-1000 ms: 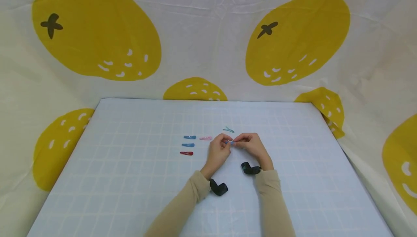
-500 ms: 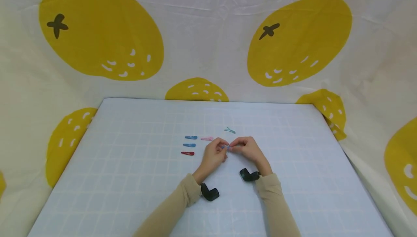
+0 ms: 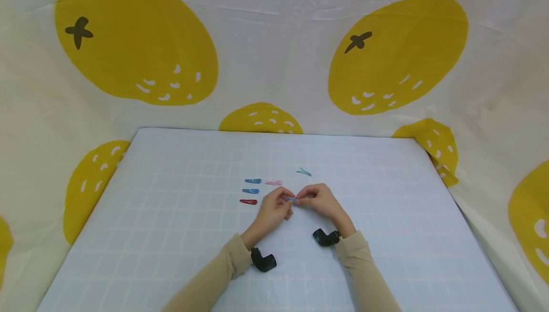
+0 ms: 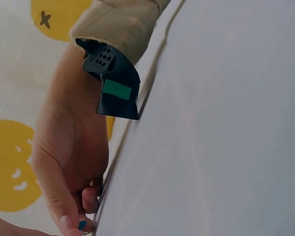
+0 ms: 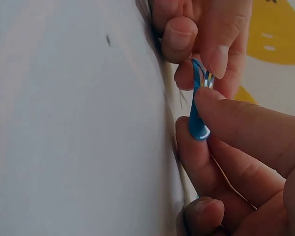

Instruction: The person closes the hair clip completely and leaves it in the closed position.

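Note:
A blue snap hair clip (image 5: pixel 199 132) is held between both hands above the table. My left hand (image 3: pixel 271 211) pinches one end with thumb and finger; my right hand (image 3: pixel 322 202) pinches the rounded end. In the right wrist view, the clip's strips stand apart near the left fingers. Only a bit of blue clip (image 4: pixel 82 224) shows in the left wrist view. To the left lie two more blue hair clips (image 3: pixel 253 181) (image 3: pixel 250 191), a pink hair clip (image 3: pixel 273 183) and a red hair clip (image 3: pixel 249 202). Behind the hands lies a teal hair clip (image 3: pixel 304 172), its parts spread.
The table (image 3: pixel 171 236) has a pale blue checked cover. A white curtain (image 3: pixel 274 31) with yellow fruit prints hangs behind it and at both sides. Black wrist cameras (image 3: pixel 263 260) (image 3: pixel 325 237) are strapped at the sleeves.
Both hands have moved left and nearer the body with the blue hair clip between them. The clips lying on the table stay where they were; the head view has shifted slightly.

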Demonstrator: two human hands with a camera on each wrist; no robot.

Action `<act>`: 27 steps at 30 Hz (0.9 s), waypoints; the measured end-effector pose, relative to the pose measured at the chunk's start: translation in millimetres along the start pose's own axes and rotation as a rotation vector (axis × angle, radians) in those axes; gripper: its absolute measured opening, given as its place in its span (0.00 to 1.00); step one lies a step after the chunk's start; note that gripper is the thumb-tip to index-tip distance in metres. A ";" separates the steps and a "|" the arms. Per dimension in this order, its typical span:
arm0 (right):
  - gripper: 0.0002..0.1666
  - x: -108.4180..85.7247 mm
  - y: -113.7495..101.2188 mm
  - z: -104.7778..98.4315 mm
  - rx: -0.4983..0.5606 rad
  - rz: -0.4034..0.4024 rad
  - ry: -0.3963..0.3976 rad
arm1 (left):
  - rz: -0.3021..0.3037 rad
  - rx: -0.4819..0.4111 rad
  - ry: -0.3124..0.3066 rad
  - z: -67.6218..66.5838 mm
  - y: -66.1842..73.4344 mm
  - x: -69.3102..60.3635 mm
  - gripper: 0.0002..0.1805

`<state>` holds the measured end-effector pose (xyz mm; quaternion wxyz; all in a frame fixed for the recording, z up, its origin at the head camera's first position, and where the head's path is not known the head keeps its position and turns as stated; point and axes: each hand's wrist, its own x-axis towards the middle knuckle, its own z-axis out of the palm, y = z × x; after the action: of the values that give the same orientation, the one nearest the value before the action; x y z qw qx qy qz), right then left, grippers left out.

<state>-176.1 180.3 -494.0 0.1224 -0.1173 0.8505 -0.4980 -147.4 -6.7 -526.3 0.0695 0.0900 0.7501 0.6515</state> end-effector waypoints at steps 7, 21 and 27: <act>0.03 -0.5 7.6 9.9 0.075 -0.074 -0.041 | 0.013 0.007 -0.033 -11.9 -4.0 -9.8 0.05; 0.03 -3.4 14.0 22.1 0.261 -0.203 0.036 | 0.043 -0.079 -0.014 -21.3 -1.1 -13.3 0.09; 0.03 -5.2 12.7 26.6 0.293 -0.207 0.063 | 0.044 -0.116 0.006 -20.1 -2.3 -16.1 0.08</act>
<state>-163.6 166.3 -517.2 0.0593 -0.1696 0.7556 -0.6300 -136.3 -30.0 -526.0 0.0582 0.1004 0.7091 0.6955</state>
